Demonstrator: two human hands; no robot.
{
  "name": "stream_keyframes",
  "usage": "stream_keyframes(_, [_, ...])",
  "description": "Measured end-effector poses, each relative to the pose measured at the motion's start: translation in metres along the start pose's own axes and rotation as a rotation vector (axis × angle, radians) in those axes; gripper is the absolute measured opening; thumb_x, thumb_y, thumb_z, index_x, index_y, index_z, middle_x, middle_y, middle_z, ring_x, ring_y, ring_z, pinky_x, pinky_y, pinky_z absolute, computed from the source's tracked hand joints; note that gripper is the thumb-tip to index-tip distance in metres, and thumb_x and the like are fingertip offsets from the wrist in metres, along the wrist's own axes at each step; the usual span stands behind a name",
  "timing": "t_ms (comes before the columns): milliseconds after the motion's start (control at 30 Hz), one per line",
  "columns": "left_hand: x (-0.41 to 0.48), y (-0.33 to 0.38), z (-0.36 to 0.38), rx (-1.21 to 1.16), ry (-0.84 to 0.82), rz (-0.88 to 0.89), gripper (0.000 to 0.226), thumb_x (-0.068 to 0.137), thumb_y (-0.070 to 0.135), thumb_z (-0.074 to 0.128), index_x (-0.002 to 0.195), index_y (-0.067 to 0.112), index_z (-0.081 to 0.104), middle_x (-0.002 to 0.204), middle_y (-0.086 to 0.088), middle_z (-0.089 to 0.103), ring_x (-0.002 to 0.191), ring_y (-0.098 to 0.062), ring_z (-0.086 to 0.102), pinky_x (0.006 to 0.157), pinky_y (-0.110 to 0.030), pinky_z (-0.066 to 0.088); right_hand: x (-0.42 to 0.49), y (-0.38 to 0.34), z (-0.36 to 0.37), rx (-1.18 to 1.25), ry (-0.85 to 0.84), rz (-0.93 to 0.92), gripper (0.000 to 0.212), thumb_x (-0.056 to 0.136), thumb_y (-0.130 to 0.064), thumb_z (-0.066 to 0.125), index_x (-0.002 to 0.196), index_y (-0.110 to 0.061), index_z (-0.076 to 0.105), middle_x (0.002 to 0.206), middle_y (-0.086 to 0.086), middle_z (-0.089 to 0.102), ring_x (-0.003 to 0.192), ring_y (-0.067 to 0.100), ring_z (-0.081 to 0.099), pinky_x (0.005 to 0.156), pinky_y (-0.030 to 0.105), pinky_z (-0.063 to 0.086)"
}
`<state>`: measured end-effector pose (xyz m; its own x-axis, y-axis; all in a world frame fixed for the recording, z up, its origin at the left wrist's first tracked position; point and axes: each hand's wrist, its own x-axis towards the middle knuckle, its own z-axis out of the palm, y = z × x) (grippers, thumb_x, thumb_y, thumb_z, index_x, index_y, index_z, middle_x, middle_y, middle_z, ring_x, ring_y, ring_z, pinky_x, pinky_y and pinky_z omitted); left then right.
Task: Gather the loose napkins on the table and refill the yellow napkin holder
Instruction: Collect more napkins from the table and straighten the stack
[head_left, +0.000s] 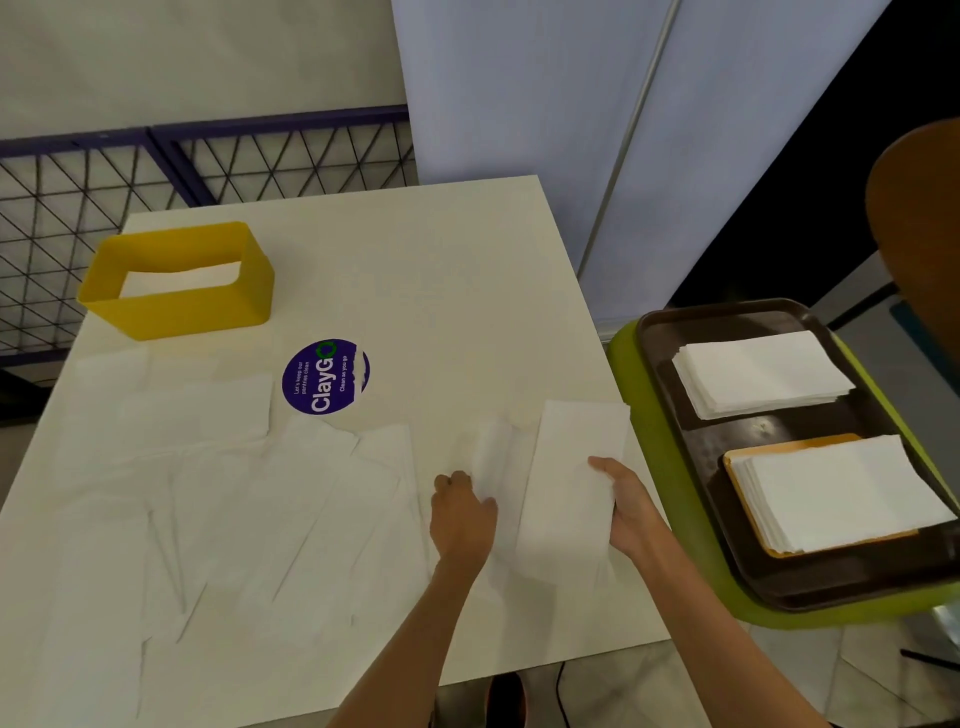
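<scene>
- We are stretching both forearms over the near edge of the bench (441, 260), to the near right of the purple sticker (324, 376).
- Our left hand (462, 512) is lying knuckles up, nearer to us than the sticker and to its right. Its grip is curling tightly round the edge of a lifted napkin (493, 462), which is looking blurred.
- Our right hand (628, 512) is sitting farther right of the sticker, thumb on top. Its grip is holding a long napkin (571, 483) by its right edge.
- The loose napkins (208, 493) are lying flat and overlapping, white on the pale bench, on the near side and left of the sticker.
- The yellow napkin holder (176, 312) is standing beyond the sticker to its left, open at the top, with white napkins sitting low inside.
- A brown tray (810, 421) is sitting far right of the sticker, off the bench, carrying two napkin stacks (758, 371).
</scene>
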<state>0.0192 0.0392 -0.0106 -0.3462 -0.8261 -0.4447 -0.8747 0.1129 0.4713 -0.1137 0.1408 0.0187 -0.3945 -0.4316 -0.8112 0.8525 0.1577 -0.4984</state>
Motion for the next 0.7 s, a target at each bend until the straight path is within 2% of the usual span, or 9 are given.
stream_keyframes(100, [-0.001, 0.004, -0.016, -0.167, 0.056, 0.026, 0.025, 0.092, 0.012, 0.049, 0.115, 0.004, 0.053, 0.117, -0.013, 0.062, 0.105, -0.03, 0.06, 0.087, -0.033, 0.047, 0.0, 0.0, -0.001, 0.013, -0.012, -0.004, 0.016, 0.09, -0.015, 0.05, 0.102, -0.007, 0.057, 0.093, 0.013, 0.063, 0.083, 0.028, 0.059, 0.074, 0.04, 0.049])
stream_keyframes(200, [0.005, 0.012, -0.045, -0.255, 0.173, 0.098, 0.028, 0.091, 0.009, 0.051, 0.118, 0.001, 0.053, 0.117, -0.017, 0.063, 0.107, -0.033, 0.059, 0.089, -0.032, 0.045, 0.0, 0.0, 0.001, 0.052, -0.039, -0.014, 0.014, 0.09, -0.017, 0.049, 0.098, -0.009, 0.058, 0.091, 0.012, 0.063, 0.082, 0.028, 0.059, 0.074, 0.04, 0.048])
stream_keyframes(300, [0.007, 0.02, -0.077, -0.407, 0.209, 0.201, 0.024, 0.088, 0.006, 0.056, 0.112, 0.001, 0.056, 0.108, -0.012, 0.065, 0.091, -0.022, 0.059, 0.074, -0.021, 0.043, 0.0, 0.001, 0.005, 0.098, -0.068, -0.039, 0.023, 0.091, -0.027, 0.048, 0.103, -0.011, 0.059, 0.092, 0.012, 0.065, 0.084, 0.029, 0.06, 0.078, 0.041, 0.048])
stream_keyframes(367, [0.003, 0.025, -0.089, -0.561, 0.146, 0.219, 0.02, 0.085, 0.005, 0.059, 0.105, 0.006, 0.058, 0.096, -0.005, 0.065, 0.082, -0.017, 0.058, 0.064, -0.019, 0.044, 0.001, 0.004, 0.01, 0.148, -0.1, -0.061, 0.036, 0.091, -0.039, 0.045, 0.111, -0.013, 0.06, 0.094, 0.011, 0.069, 0.089, 0.029, 0.061, 0.083, 0.041, 0.047])
stream_keyframes(467, [-0.005, 0.032, -0.088, -0.747, -0.011, 0.188, 0.019, 0.082, 0.005, 0.064, 0.097, 0.014, 0.057, 0.091, -0.004, 0.065, 0.077, -0.018, 0.061, 0.067, -0.025, 0.05, 0.002, 0.006, 0.02, 0.222, -0.183, -0.073, 0.053, 0.089, -0.058, 0.039, 0.114, -0.018, 0.063, 0.092, 0.006, 0.075, 0.088, 0.027, 0.069, 0.082, 0.038, 0.053])
stream_keyframes(533, [-0.009, 0.035, -0.079, -0.743, -0.074, 0.186, 0.02, 0.081, 0.006, 0.065, 0.097, 0.016, 0.057, 0.091, -0.006, 0.066, 0.078, -0.02, 0.063, 0.07, -0.03, 0.053, -0.001, 0.005, 0.028, 0.251, -0.229, -0.078, 0.059, 0.085, -0.066, 0.038, 0.108, -0.02, 0.067, 0.094, 0.008, 0.075, 0.091, 0.029, 0.069, 0.087, 0.041, 0.051])
stream_keyframes(633, [-0.012, 0.037, -0.066, -0.672, -0.097, 0.204, 0.021, 0.081, 0.011, 0.065, 0.099, 0.018, 0.057, 0.095, -0.007, 0.068, 0.086, -0.024, 0.065, 0.079, -0.038, 0.053, -0.007, 0.004, 0.037, 0.233, -0.318, -0.084, 0.065, 0.085, -0.066, 0.035, 0.093, -0.017, 0.076, 0.094, 0.012, 0.074, 0.084, 0.029, 0.071, 0.082, 0.041, 0.053])
stream_keyframes(700, [-0.012, 0.038, -0.059, -0.62, -0.089, 0.215, 0.023, 0.082, 0.013, 0.065, 0.104, 0.016, 0.058, 0.101, -0.006, 0.068, 0.09, -0.022, 0.064, 0.079, -0.034, 0.051, -0.008, 0.003, 0.041, 0.203, -0.35, -0.083, 0.058, 0.087, -0.057, 0.038, 0.104, -0.013, 0.072, 0.098, 0.015, 0.072, 0.085, 0.03, 0.07, 0.076, 0.04, 0.056])
